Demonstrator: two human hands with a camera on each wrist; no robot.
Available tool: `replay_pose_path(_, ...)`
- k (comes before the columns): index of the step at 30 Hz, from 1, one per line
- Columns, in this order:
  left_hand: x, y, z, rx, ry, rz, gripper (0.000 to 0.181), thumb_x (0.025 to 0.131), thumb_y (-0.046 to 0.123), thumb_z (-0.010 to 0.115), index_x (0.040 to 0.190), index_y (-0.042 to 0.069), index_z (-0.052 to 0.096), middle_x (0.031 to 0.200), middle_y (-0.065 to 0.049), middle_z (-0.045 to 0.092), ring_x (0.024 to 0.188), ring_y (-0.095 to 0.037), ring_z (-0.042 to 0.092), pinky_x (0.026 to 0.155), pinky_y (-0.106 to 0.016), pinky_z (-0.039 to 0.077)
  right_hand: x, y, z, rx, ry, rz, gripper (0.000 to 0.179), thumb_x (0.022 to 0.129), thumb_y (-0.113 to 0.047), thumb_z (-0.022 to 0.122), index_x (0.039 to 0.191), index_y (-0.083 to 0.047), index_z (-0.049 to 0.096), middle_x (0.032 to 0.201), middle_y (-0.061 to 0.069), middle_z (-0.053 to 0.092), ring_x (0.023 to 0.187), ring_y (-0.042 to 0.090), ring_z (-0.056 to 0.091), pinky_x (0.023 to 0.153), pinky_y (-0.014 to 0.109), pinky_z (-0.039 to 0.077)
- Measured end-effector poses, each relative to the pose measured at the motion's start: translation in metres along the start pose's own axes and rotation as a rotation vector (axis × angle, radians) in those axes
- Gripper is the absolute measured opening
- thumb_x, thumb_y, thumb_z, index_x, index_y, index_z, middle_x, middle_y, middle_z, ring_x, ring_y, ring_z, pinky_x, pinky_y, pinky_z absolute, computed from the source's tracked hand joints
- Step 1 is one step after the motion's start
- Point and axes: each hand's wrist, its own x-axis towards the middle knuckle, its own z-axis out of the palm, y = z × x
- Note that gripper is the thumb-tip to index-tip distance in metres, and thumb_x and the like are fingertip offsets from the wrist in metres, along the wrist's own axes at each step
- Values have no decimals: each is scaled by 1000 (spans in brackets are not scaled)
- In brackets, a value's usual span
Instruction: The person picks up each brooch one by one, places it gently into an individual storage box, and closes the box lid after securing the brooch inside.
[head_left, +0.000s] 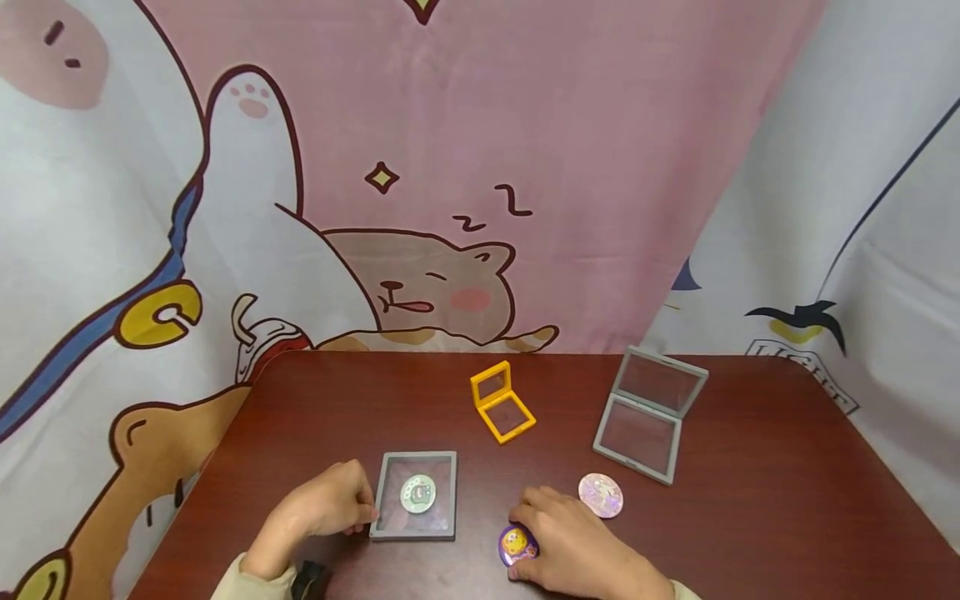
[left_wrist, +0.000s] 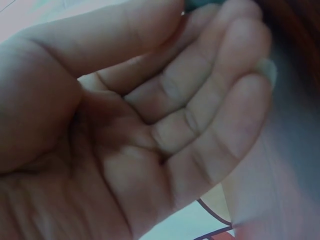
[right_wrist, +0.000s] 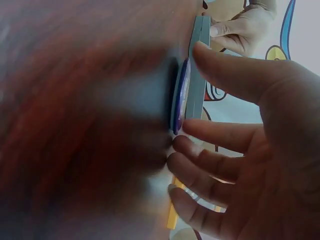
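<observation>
A grey square display case (head_left: 452,496) lies closed on the table, with a round pale-green badge (head_left: 417,494) under its clear film. At its left edge, near the front corner, my left hand (head_left: 330,502) holds the rim between thumb and curled fingers. My right hand (head_left: 566,542) spans a round purple badge (head_left: 518,543) with a yellow figure on it, thumb at the near side and fingertips at the far side. In the right wrist view this badge (right_wrist: 181,97) sits low and flat over the tabletop. A pink oval badge (head_left: 601,496) lies beyond the right hand's knuckles.
Farther back stands a small yellow case (head_left: 514,436), its lid raised. A larger grey case (head_left: 633,460) stands open at the back right. The brown table (head_left: 337,408) ends at a cartoon-printed curtain (head_left: 600,150). Something black (head_left: 311,581) is near the left sleeve.
</observation>
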Motion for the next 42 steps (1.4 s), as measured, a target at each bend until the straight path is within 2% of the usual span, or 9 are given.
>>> replay_pose_path(9, 0, 11, -3, 70, 43, -80, 33, 89, 4, 79, 59, 11, 67, 48, 8, 52, 45, -10, 49, 48, -28, 39, -2, -1, 0, -21, -42, -23, 46, 74, -43, 93, 105, -15, 74, 95, -13, 53, 85, 3, 47, 70, 25, 46)
replay_pose_path(14, 7, 25, -9, 98, 132, -51, 42, 90, 3, 75, 53, 12, 56, 51, 13, 33, 50, -7, 32, 49, -26, 26, -2, -2, -1, -57, -36, -38, 42, 74, -41, 93, 101, -16, 74, 92, -13, 52, 82, 3, 47, 68, 23, 45)
replay_pose_path(16, 12, 32, -10, 125, 155, -62, 39, 90, 5, 75, 56, 14, 58, 53, 12, 35, 51, -8, 33, 50, -28, 27, -3, -2, -1, -71, -34, -46, 41, 74, -41, 92, 100, -15, 73, 91, -12, 52, 81, 2, 47, 67, 23, 44)
replay_pose_path(21, 30, 51, -8, 174, 209, -114, 19, 94, 16, 76, 75, 19, 73, 63, 8, 55, 57, -12, 49, 54, -35, 37, -3, -3, -1, -83, -36, -52, 40, 76, -41, 92, 99, -15, 73, 90, -12, 51, 79, 2, 46, 64, 22, 42)
replay_pose_path(25, 46, 62, -2, 150, 273, -91, 5, 96, 20, 77, 96, 15, 78, 80, 5, 67, 67, -14, 57, 59, -39, 45, -4, -3, -1, -98, -26, -62, 40, 75, -42, 92, 97, -16, 72, 89, -12, 50, 78, 1, 45, 63, 21, 41)
replay_pose_path(31, 71, 74, 9, 142, 338, -27, 35, 96, 27, 77, 123, 5, 73, 110, -10, 75, 90, -22, 69, 75, -49, 55, -4, -3, 0, -102, -27, -66, 39, 74, -41, 92, 95, -16, 71, 88, -12, 49, 77, 1, 44, 62, 21, 41)
replay_pose_path(35, 87, 79, 14, 126, 349, -20, 42, 98, 30, 75, 129, 2, 70, 125, -15, 72, 108, -32, 69, 86, -54, 55, -4, -4, 0, -99, -29, -56, 38, 75, -40, 91, 96, -16, 71, 88, -12, 50, 77, 1, 45, 61, 21, 40)
replay_pose_path(39, 105, 83, 17, 166, 340, -48, 46, 99, 33, 73, 131, 0, 69, 125, -16, 72, 110, -33, 69, 89, -54, 55, -5, -4, 0, -107, -19, -59, 37, 76, -40, 90, 96, -16, 71, 88, -12, 50, 77, 1, 46, 60, 21, 40)
replay_pose_path(42, 119, 87, 20, 214, 317, -78, 40, 99, 34, 72, 119, -1, 73, 100, -12, 75, 83, -27, 70, 73, -47, 55, -5, -3, 0, -114, -9, -65, 37, 76, -40, 90, 95, -16, 70, 87, -12, 49, 78, 2, 46, 61, 22, 40)
